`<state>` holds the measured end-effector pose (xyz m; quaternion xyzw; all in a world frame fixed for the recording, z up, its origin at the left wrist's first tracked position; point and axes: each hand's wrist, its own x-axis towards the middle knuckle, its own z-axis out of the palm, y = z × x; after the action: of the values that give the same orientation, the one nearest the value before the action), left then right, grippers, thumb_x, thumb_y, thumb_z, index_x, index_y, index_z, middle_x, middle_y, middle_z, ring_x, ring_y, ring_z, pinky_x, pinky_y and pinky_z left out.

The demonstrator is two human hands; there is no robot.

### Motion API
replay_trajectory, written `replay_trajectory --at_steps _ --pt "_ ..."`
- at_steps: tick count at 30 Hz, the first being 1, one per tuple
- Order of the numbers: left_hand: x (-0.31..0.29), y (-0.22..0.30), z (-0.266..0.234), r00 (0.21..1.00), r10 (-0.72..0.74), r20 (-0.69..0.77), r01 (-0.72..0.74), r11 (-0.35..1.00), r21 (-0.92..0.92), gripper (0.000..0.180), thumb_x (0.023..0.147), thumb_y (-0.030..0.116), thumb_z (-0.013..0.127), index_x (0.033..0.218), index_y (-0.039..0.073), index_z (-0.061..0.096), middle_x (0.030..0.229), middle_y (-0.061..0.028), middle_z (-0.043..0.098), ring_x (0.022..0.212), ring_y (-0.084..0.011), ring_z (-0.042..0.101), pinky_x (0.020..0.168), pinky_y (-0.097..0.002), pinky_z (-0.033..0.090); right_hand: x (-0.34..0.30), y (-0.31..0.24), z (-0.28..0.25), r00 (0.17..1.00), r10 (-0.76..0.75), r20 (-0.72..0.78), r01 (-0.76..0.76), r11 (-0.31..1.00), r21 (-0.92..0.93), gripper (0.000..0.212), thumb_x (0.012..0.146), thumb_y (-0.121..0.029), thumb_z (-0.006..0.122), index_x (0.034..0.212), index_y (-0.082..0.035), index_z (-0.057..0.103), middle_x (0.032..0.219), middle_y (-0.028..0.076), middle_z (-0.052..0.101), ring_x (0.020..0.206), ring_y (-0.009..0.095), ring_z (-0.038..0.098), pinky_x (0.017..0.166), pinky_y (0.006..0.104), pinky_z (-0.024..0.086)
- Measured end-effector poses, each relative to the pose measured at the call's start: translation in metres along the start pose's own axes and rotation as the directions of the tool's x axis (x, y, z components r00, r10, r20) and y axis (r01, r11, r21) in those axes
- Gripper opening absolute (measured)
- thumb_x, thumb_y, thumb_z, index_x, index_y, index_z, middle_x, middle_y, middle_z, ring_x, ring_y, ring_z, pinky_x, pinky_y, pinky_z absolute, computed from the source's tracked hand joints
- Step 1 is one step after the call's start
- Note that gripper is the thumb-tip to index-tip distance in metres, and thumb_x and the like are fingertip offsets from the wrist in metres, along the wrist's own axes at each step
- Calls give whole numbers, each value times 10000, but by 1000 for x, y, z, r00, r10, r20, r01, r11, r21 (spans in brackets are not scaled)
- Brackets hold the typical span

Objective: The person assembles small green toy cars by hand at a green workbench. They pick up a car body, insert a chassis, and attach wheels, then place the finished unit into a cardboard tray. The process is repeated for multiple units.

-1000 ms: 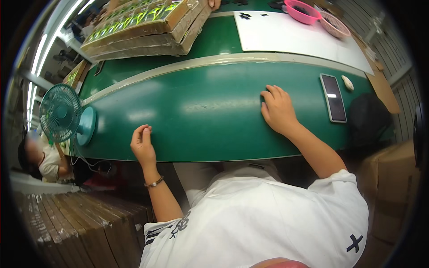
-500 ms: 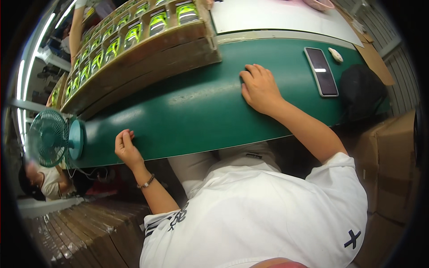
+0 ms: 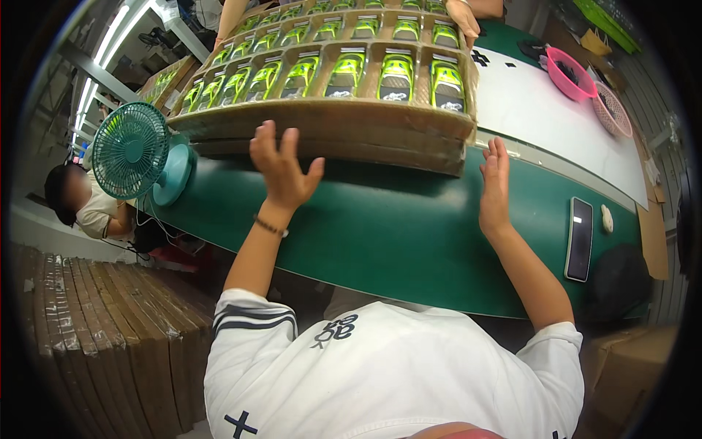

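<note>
A large shallow cardboard box (image 3: 329, 121) lies on the green table (image 3: 380, 234), divided into compartments. Rows of bright green and dark toy cars (image 3: 395, 75) fill it. My left hand (image 3: 285, 170) is raised just before the box's near side, fingers spread, holding nothing. Near the box's right front corner my right hand (image 3: 495, 186) is held up with its fingers straight and palm turned inward, also with nothing in it. Whether either hand touches the cardboard is hard to tell. Another person's hand (image 3: 464, 20) is at the box's far right corner.
A teal fan (image 3: 131, 150) stands at the table's left end. To the right lie a phone (image 3: 579, 239), a small white object (image 3: 607, 219) and a black bag (image 3: 620, 284). Pink baskets (image 3: 570, 74) sit on a white board (image 3: 526, 102). Flat cartons (image 3: 117, 329) are stacked at lower left.
Both my hands have risen from the near part of the table toward the box, and their fingers have straightened. My view has shifted, so the box appears more central and level.
</note>
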<state>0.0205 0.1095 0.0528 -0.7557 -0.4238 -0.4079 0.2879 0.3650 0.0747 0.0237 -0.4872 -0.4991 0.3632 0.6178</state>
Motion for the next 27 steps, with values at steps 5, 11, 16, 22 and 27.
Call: replay_trajectory --at_steps 5,11,16,22,27 --pt "2 -20 70 986 162 51 -164 985 53 592 849 507 571 1369 271 417 1500 -264 170 1391 -454 94 1076 -617 -28 33 27 43 999 -31 19 27 979 201 675 995 -501 290 1433 9 237 1439 129 328 1343 221 281 1119 327 176" --pt "-4 -20 86 977 212 -9 -212 977 -6 625 842 469 598 1382 239 382 1501 -316 38 1391 -486 -25 1057 -646 -41 18 25 45 987 -159 12 159 987 23 751 962 -572 296 1414 26 256 1416 130 343 1329 225 283 1107 342 180" --pt "-4 -19 86 983 171 -64 -174 984 -43 606 825 517 594 1358 295 411 1524 -259 42 1393 -478 -26 1055 -657 -45 16 9 46 968 -228 107 213 968 131 884 917 -632 351 1452 38 140 1447 162 287 1359 261 248 1113 383 175" --pt "-2 -17 92 987 139 -76 -137 990 30 594 823 549 562 1338 293 415 1522 -254 49 1384 -489 16 1042 -686 17 23 11 51 947 -292 132 263 944 200 917 909 -630 386 1461 43 95 1480 167 236 1384 269 210 1126 384 142" --pt "6 -18 105 991 114 -74 -108 991 79 622 808 544 578 1346 288 397 1509 -262 84 1377 -492 35 1033 -693 49 45 36 47 940 -334 69 333 942 26 783 967 -516 360 1459 45 124 1506 177 192 1402 272 173 1139 365 106"
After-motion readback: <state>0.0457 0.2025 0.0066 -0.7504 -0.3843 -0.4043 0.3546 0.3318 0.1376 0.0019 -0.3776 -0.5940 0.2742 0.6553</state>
